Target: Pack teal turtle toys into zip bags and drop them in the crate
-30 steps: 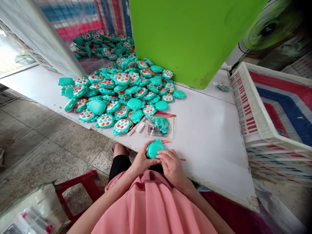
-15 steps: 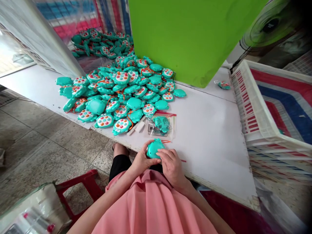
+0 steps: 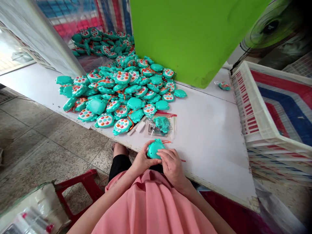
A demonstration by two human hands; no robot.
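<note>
Over the table's front edge, my left hand (image 3: 143, 158) grips a teal animal-shaped toy (image 3: 154, 148) by its left side, thumb along the bottom. The toy's smooth back faces up, showing small dark holes, and an orange cord loop (image 3: 167, 141) sticks out beyond it. My right hand (image 3: 171, 163) is closed against the toy's right side, fingertips bunched on its back. A thin red stick-like end (image 3: 183, 161) shows just right of that hand; whether the hand holds it is hidden. Behind the toy lies a clear zip bag (image 3: 162, 126) with a teal toy inside.
Many similar toys (image 3: 122, 77) are heaped at the back left, several with coloured buttons up. White sticks (image 3: 140, 126) lie beside the bag. A green panel (image 3: 192, 39) stands behind. At right are white crates (image 3: 264, 113), a small wrapped toy (image 3: 224, 85) and a fan (image 3: 270, 27).
The view has shifted very slightly. Both hands and the toy stay in practically the same place and pose.
</note>
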